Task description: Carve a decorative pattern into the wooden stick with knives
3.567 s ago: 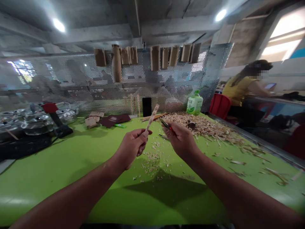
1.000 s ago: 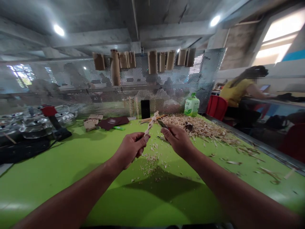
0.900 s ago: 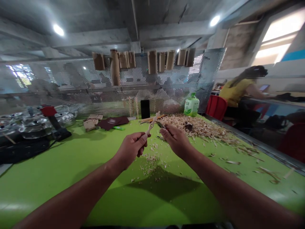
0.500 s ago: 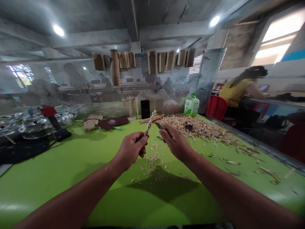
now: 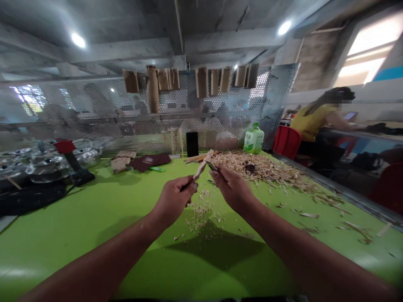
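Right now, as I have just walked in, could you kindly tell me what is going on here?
Above a green table, the wearer's left grip holds a pale stick and the right grip a small dark blade. The blade is right by the stick; whether they touch is too small to tell. Pale chips lie scattered on the table, and a heap of shavings lies beyond the right grip. Farther right, a co-worker in yellow is seated.

The left forearm (image 5: 116,249) and right forearm (image 5: 292,243) are angling inward, while the left hand (image 5: 174,199) and right hand (image 5: 234,188) are curling into grips near each other.
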{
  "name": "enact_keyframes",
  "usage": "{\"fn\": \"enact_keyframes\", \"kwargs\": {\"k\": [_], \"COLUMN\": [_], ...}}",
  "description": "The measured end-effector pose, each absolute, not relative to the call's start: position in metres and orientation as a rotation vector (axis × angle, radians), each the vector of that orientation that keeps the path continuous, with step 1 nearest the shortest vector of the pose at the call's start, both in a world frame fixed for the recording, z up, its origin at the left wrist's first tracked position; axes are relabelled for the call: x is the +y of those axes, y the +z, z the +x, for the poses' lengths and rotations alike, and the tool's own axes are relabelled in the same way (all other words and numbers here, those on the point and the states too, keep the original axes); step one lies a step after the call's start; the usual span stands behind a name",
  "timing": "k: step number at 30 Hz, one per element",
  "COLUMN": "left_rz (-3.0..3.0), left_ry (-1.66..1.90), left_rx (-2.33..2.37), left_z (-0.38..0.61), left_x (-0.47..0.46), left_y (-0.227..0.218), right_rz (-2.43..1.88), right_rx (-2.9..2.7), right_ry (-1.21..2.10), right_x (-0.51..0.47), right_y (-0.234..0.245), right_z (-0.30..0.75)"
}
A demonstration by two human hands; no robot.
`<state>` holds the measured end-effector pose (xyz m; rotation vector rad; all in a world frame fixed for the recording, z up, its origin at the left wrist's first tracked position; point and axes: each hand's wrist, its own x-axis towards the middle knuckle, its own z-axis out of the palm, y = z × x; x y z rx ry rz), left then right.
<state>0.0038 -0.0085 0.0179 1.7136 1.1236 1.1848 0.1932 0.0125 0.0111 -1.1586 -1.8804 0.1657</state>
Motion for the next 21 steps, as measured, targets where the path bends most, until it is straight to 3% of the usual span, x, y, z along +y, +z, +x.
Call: {"fn": "enact_keyframes", "kwargs": {"k": [21], "left_rz": [1.662], "left_ry": [1.223], "left_rx": [1.130], "left_z": [0.0066], "left_x": [-0.0055], "left_y": [0.0133], "right_rz": [-1.256], "right_rx": [-1.988], "right_ry": [0.062], "right_x": [0.0100], "right_y": [0.0113], "right_z": [0.1878]}}
